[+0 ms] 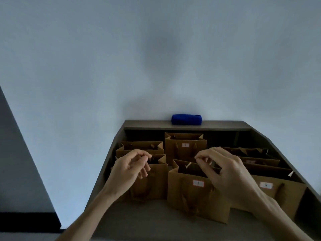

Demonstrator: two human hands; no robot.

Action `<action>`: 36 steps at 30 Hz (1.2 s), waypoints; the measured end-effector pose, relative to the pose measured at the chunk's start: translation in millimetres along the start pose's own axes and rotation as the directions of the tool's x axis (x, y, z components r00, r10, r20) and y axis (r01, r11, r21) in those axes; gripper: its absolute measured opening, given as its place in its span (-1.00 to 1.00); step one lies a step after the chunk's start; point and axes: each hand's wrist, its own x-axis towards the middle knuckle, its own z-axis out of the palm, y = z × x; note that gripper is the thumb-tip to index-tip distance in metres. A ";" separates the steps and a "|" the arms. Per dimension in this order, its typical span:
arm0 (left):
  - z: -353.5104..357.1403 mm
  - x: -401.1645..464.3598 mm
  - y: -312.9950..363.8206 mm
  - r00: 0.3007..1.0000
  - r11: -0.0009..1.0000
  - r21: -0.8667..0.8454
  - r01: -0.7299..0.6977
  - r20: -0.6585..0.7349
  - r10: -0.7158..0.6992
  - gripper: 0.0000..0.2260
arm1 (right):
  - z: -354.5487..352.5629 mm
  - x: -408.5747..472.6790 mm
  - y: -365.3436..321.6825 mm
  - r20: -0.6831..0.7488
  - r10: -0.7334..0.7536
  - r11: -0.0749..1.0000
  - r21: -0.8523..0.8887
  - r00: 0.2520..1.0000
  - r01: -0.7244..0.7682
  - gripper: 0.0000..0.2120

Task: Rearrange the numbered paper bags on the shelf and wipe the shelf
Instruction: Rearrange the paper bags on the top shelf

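Several brown paper bags stand in an open dark shelf compartment (111,153). The bag numbered 1 (198,193) is front and centre, the bag numbered 7 (185,146) stands behind it, and the bag numbered 5 (271,188) is at the front right. My left hand (132,166) hovers over the front left bag (156,181), fingers loosely curled, thumb and forefinger close together. My right hand (225,169) hovers over bag 1's open top in the same loose pinch shape. Nothing shows between the fingertips of either hand. A folded blue cloth (186,119) lies on the back ledge.
More bags stand at the back left (140,147) and in a row at the right (257,158). A pale wall rises behind the shelf. A bare strip of shelf floor (156,220) runs in front of the bags. A dark edge (27,221) lies at lower left.
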 end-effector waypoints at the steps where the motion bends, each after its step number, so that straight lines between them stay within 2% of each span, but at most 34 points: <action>1: -2.4 6.2 -5.6 1.000 1.000 -0.005 -0.005 0.006 0.005 -0.86 | 6.5 5.1 2.7 0.005 0.002 1.000 0.007 1.000 -0.002 -0.74; 10: -15.4 56.2 -51.8 0.998 0.995 0.090 -0.044 0.054 0.039 -0.85 | 53.8 14.1 35.4 0.061 0.057 0.998 0.014 0.997 -0.058 -0.78; 15: -9.5 81.1 -67.4 0.996 0.964 0.254 -0.074 0.063 0.059 -0.85 | 58.3 18.6 57.6 0.187 0.142 0.989 -0.052 0.972 -0.135 -0.76; 18: -5.2 91.0 -82.0 0.998 0.923 0.380 -0.064 0.039 0.053 -0.87 | 66.0 22.5 67.5 0.304 0.239 0.969 -0.130 0.922 -0.209 -0.70; 21: -5.2 95.9 -93.4 1.000 0.891 0.454 0.011 0.004 -0.014 -0.86 | 80.3 24.7 69.6 0.447 0.344 0.938 -0.206 0.826 -0.279 -0.57; 25: -5.5 95.6 -97.1 0.995 0.876 0.475 0.084 0.015 -0.104 -0.82 | 86.2 26.6 70.3 0.553 0.373 0.928 -0.227 0.745 -0.296 -0.58; 30: -3.5 92.8 -94.8 0.988 0.867 0.481 0.130 0.013 -0.155 -0.81 | 84.4 24.8 72.5 0.598 0.389 0.920 -0.220 0.700 -0.323 -0.59; 36: -5.8 94.5 -94.8 0.982 0.844 0.517 0.142 0.031 -0.185 -0.83 | 85.3 27.9 75.7 0.589 0.362 0.932 -0.241 0.722 -0.271 -0.61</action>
